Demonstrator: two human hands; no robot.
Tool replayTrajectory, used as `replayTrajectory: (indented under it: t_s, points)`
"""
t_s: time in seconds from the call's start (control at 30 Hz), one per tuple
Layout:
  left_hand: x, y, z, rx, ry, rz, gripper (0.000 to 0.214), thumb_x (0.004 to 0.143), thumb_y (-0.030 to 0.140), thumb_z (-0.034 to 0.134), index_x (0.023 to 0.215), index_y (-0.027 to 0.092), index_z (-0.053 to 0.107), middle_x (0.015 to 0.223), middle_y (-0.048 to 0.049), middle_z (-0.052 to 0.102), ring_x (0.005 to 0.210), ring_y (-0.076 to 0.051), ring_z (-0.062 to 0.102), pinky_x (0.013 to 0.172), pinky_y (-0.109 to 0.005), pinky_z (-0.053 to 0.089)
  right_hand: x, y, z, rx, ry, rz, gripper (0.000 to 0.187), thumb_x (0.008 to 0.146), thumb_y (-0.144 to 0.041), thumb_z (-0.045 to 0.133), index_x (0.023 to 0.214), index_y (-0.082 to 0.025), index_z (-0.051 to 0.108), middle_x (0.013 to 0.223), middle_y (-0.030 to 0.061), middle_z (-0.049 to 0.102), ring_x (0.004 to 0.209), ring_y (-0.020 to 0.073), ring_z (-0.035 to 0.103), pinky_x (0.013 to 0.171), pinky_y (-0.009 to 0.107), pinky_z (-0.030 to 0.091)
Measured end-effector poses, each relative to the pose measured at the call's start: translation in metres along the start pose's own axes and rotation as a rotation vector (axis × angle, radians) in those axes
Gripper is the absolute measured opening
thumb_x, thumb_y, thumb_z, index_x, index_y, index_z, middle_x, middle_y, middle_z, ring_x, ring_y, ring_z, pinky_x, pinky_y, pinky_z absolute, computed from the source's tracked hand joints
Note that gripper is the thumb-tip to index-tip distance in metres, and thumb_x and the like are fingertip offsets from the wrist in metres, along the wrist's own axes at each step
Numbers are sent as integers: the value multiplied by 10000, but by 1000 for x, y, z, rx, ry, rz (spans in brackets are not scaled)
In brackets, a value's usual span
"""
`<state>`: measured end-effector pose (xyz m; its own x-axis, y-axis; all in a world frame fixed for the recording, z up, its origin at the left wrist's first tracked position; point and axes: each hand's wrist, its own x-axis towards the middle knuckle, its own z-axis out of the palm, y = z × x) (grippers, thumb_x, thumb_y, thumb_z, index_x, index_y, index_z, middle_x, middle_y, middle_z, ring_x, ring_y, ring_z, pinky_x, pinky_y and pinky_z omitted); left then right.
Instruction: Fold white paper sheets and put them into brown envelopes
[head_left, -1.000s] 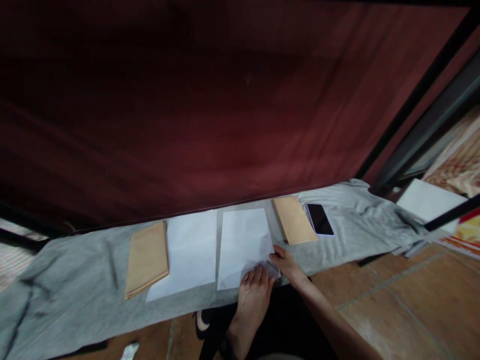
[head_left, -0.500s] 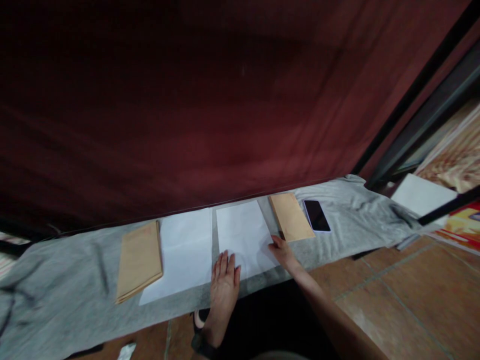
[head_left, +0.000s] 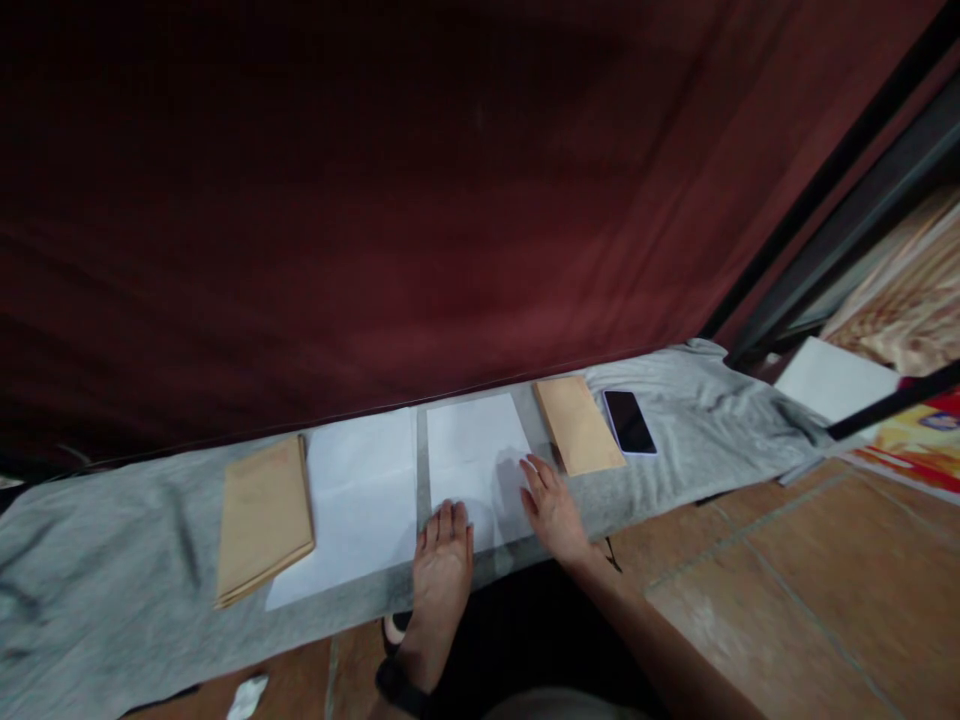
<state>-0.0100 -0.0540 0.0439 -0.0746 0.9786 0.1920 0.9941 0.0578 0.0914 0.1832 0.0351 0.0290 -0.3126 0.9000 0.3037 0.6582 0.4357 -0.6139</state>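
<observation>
A white sheet of paper (head_left: pixel 476 440) lies on the grey cloth in front of me. My left hand (head_left: pixel 444 555) rests flat on its near left corner, fingers stretched out. Over the sheet's right edge is my right hand (head_left: pixel 551 510), its fingers apart and holding nothing; whether they touch the paper I cannot tell. To the left lies a second white sheet (head_left: pixel 364 500), partly under a stack of brown envelopes (head_left: pixel 266 515). One brown envelope (head_left: pixel 581 425) sits just right of the sheet under my hands.
A phone (head_left: pixel 630 422) lies beyond the single envelope. Grey cloth (head_left: pixel 712 420) covers the narrow bench, with a dark red curtain (head_left: pixel 450 250) behind it. A dark frame post (head_left: pixel 825 190) stands at right. On the tiled floor is a crumpled white scrap (head_left: pixel 247 697).
My right hand has let go of the sheet's right edge and shifted slightly left, its fingers opening. The left hand stays flat on the paper. The view has shifted a little.
</observation>
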Motion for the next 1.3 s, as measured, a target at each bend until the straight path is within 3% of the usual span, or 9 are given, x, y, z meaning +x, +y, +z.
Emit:
replayTrajectory:
  t_s: [0.1, 0.27, 0.4, 0.5, 0.73, 0.97, 1.3]
  points:
    - [0, 6, -3, 82, -8, 19, 411, 978, 224, 408, 1306, 100, 622, 1337, -211, 638, 1194, -334, 611, 981, -467, 492, -6, -6, 9, -107, -91, -109, 503, 1003, -254, 466, 1499, -180, 440, 1553, 136, 431, 1434, 305, 380, 1170, 505, 344]
    - [13, 10, -6, 120, 67, 50, 388, 986, 244, 415, 1285, 129, 634, 1219, -164, 701, 1130, -294, 643, 950, -452, 518, -11, -4, 19, -249, -126, -149, 503, 1019, -317, 489, 1502, -181, 459, 1586, 124, 386, 1453, 280, 370, 1205, 488, 289]
    - [46, 16, 0, 60, 70, 189, 438, 995, 294, 408, 1391, 188, 561, 1494, -104, 538, 1407, -264, 450, 1155, -468, 380, -11, 1, 19, -322, -115, -196, 502, 1022, -325, 478, 1493, -154, 473, 1578, 126, 398, 1451, 265, 378, 1207, 466, 296]
    - [70, 18, 11, 6, 16, 294, 477, 1001, 319, 389, 1459, 233, 492, 1598, -60, 407, 1499, -257, 307, 1227, -510, 261, -11, 4, 16, -351, -115, -234, 497, 1028, -333, 464, 1491, -153, 479, 1573, 125, 405, 1450, 262, 380, 1204, 457, 306]
    - [76, 14, 32, -40, -51, 246, 530, 1014, 407, 358, 1529, 284, 382, 1632, -44, 339, 1521, -263, 255, 1242, -547, 198, -7, 6, 12, -346, -114, -236, 462, 1034, -259, 399, 1461, -125, 511, 1539, 131, 459, 1429, 252, 415, 1198, 451, 325]
    - [81, 14, 37, -54, -47, 249, 530, 1013, 293, 315, 1539, 249, 364, 1628, -40, 347, 1522, -226, 251, 1256, -505, 184, -12, -2, 22, -339, -51, -240, 532, 1026, -300, 431, 1509, -76, 425, 1551, 166, 429, 1458, 270, 366, 1200, 459, 326]
    - [137, -4, 44, -35, -51, 150, 547, 1022, 375, 289, 1546, 231, 355, 1630, -81, 333, 1518, -242, 266, 1245, -492, 198, -15, -10, 21, -375, -25, -241, 562, 1025, -321, 449, 1523, -68, 388, 1554, 168, 422, 1453, 268, 373, 1213, 448, 313]
